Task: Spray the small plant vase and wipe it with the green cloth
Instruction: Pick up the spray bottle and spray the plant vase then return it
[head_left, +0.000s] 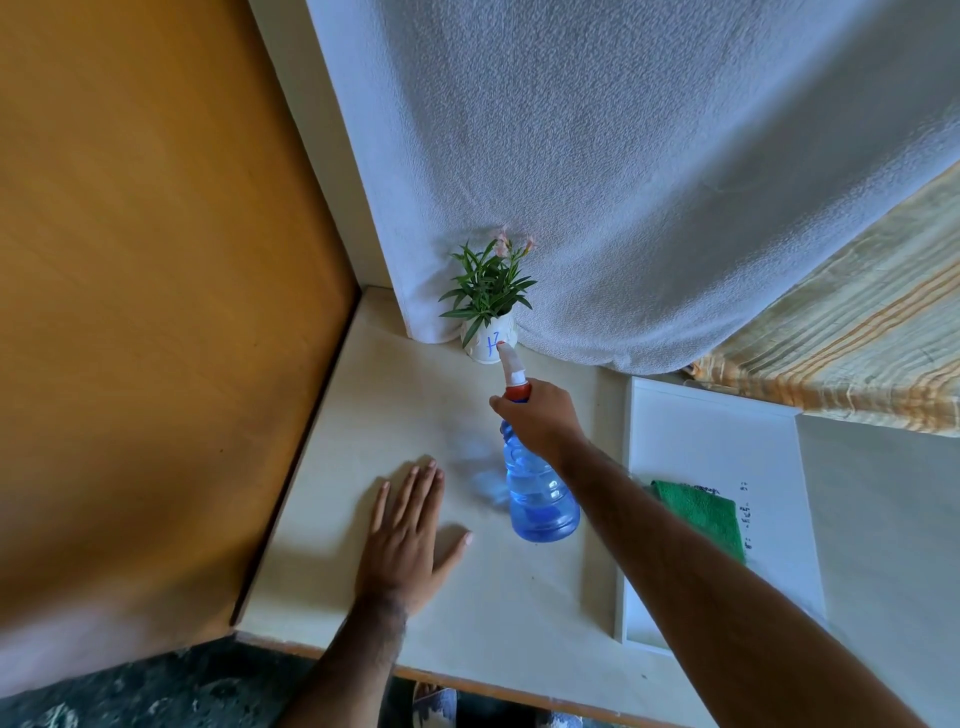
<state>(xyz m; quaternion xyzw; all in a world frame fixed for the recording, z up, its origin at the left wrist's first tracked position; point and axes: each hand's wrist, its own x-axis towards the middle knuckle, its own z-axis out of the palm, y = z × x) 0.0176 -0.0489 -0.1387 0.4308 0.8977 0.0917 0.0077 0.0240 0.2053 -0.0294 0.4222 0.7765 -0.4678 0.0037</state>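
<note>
Right hand (540, 415) aims spray bottle (540, 499) nozzle at vase (485, 345).

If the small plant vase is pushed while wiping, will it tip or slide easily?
The small plant vase probably tips easily: its leafy plant rises taller than its body. It looks light, so it may slide on the smooth table. The white cloth behind might stop it.

left hand (410, 540): flat, palm down on the desk (363, 405), fingers (415, 483) spread and pointing forward, holding nothing | left forearm: bare, rising from the lower edge | right hand (540, 415): closed around the spray bottle (540, 499) neck, bottle lifted and tilted | right arm: bare, extended forward from lower right
</note>
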